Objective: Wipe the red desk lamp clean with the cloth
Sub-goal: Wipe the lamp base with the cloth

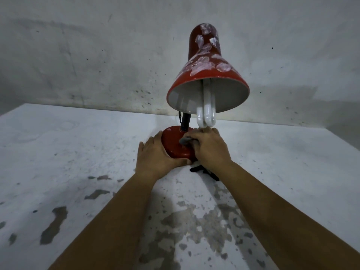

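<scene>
A red desk lamp stands on a worn white table, its round red base [173,142] near the middle of the view. The red shade [206,61] tilts toward me, smeared with whitish patches, and a white tube bulb [206,112] hangs out of it. My left hand [153,156] grips the base's left and front edge. On the right side of the base my right hand [208,149] presses down a small grey cloth [185,140]. Most of the cloth is hidden under the fingers.
The white table [78,172] has flaked paint with grey patches near me. A stained grey wall [97,55] rises right behind the lamp. A black cord or plug [204,171] lies on the table under my right wrist.
</scene>
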